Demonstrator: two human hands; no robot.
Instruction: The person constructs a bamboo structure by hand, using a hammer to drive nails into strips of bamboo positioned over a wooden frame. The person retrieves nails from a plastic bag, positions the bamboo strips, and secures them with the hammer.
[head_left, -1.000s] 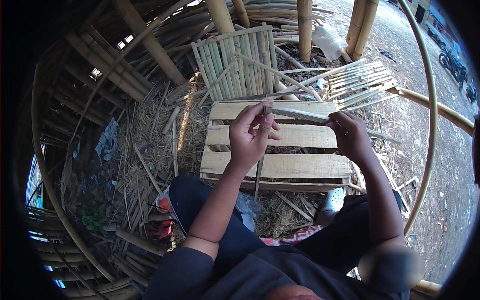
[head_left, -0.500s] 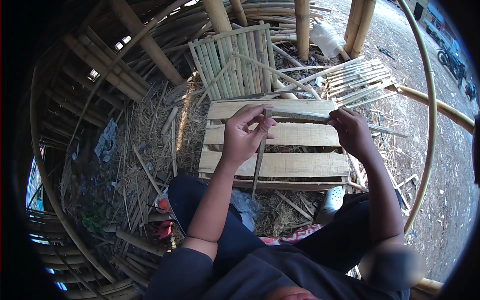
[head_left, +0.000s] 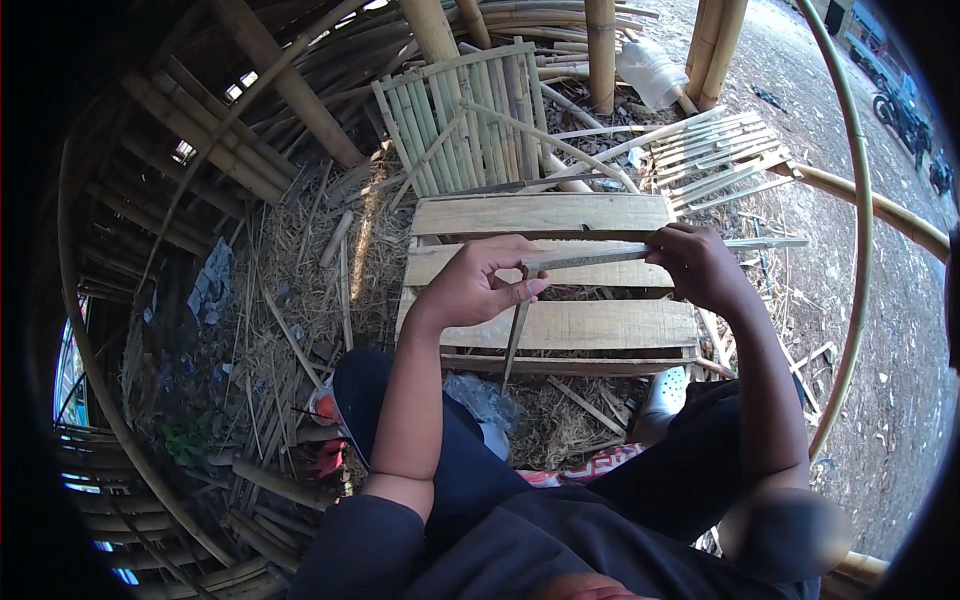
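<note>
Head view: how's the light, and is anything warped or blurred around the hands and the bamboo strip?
Head view: daylight is even on the left hand, right hand and the bamboo strip held between them, all sharp; the fisheye bends the curved bamboo pole near the rim; the left edge is in deep shadow; a smeared patch covers the right elbow.

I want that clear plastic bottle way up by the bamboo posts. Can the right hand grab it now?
Probably not. The right hand is gripping the long bamboo strip, and the plastic bottle lies far beyond the wooden pallet.
</note>
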